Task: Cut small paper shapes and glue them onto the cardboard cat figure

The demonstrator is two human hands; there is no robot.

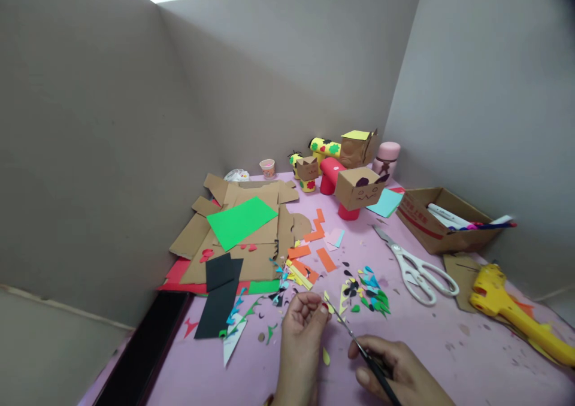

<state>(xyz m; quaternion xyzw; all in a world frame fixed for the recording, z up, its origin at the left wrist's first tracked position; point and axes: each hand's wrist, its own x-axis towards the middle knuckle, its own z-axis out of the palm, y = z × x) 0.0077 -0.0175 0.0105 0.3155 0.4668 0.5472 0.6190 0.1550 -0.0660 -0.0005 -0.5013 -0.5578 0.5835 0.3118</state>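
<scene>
My left hand (303,322) is closed in a pinch at the table's front, its fingertips on a small piece of yellow paper (330,305). A tiny red spot shows at the thumb tip; I cannot tell whether it is paper. My right hand (389,364) grips small scissors (353,334) with dark handles. Their slim metal blades point up and left, meeting the paper at my left fingertips. A yellow teardrop cutout (326,356) lies between my wrists. Just beyond my hands are black cutouts (353,289), green leaf shapes (381,301) and orange paper strips (326,260).
At left, a green sheet (242,221) lies on flattened cardboard (193,238), near black paper (218,310). Cardboard-headed animal figures (359,188) stand behind. White scissors (417,271), a box of markers (422,220) and a yellow glue gun (516,310) are on the right.
</scene>
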